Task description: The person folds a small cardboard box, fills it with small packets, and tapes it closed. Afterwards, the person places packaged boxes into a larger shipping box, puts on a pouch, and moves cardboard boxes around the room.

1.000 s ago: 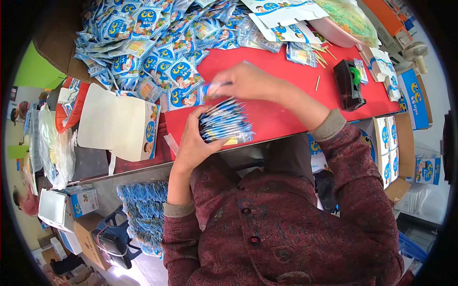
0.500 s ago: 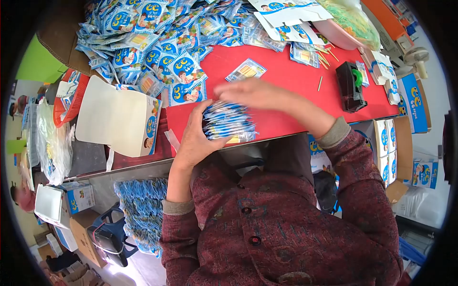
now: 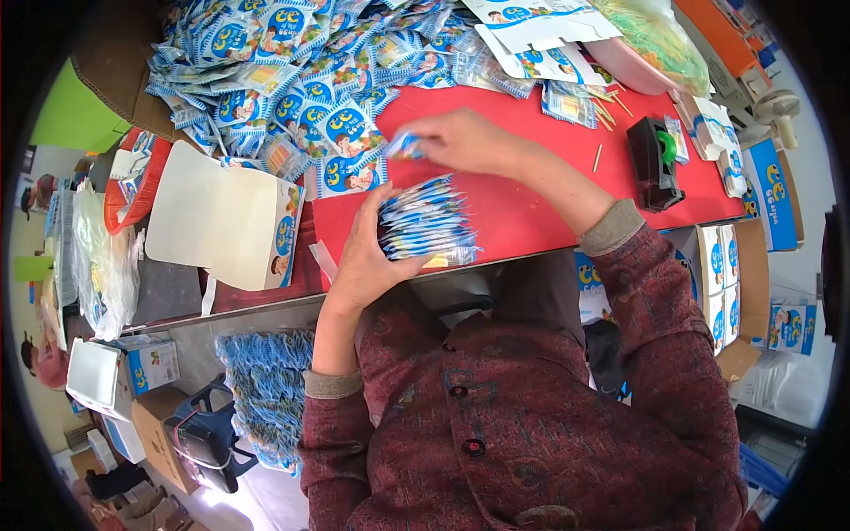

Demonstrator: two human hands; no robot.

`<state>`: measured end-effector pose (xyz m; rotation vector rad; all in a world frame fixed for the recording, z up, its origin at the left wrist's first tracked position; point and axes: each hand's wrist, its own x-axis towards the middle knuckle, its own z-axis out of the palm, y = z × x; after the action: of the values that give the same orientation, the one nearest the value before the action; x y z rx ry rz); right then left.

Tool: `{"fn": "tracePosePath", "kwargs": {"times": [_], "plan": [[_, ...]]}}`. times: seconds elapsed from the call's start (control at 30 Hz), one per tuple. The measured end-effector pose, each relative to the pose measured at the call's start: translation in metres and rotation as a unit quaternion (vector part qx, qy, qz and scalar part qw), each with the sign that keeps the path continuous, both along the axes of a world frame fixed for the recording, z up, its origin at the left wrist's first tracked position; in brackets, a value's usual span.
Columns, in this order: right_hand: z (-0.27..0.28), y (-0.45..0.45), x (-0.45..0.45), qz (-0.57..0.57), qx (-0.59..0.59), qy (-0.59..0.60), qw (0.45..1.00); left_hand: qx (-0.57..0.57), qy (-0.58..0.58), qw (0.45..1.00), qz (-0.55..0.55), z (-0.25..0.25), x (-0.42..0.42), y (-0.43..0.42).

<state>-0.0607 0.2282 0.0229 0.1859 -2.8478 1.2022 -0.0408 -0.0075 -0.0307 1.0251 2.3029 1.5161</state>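
Note:
My left hand (image 3: 365, 257) wraps round a row of several blue-and-white packets (image 3: 427, 221) near the table's front edge, its thumb along the near side. Just above that row, my right hand (image 3: 452, 142) pinches a single packet (image 3: 407, 145), slightly blurred. A large heap of like packets (image 3: 301, 62) covers the far left of the red table (image 3: 522, 199). One flat packet (image 3: 351, 174) lies at the heap's near edge, close to my left fingers.
An open white carton (image 3: 221, 221) and a red basket (image 3: 133, 199) stand at the left. At the right are a black tape dispenser (image 3: 653, 168), thin sticks (image 3: 598, 157), a pink basin (image 3: 624, 66) and folded cartons (image 3: 540, 26).
The loose packet that lay beyond my right hand half a second ago is gone from that spot. My right hand has lifted slightly and now holds a packet. My left hand stays round the row.

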Motion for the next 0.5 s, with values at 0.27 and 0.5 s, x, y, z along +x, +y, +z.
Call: {"fn": "tracePosePath", "kwargs": {"times": [0.27, 0.5], "plan": [[0.032, -0.027, 0.020, 0.256, 0.177, -0.165, 0.936, 0.009, 0.027, 0.999, 0.030, 0.001, 0.002, -0.003], [0.010, -0.049, 0.049, 0.221, 0.294, -0.051, 0.928, -0.007, 0.019, 0.999, 0.026, 0.002, -0.001, -0.007]]}}
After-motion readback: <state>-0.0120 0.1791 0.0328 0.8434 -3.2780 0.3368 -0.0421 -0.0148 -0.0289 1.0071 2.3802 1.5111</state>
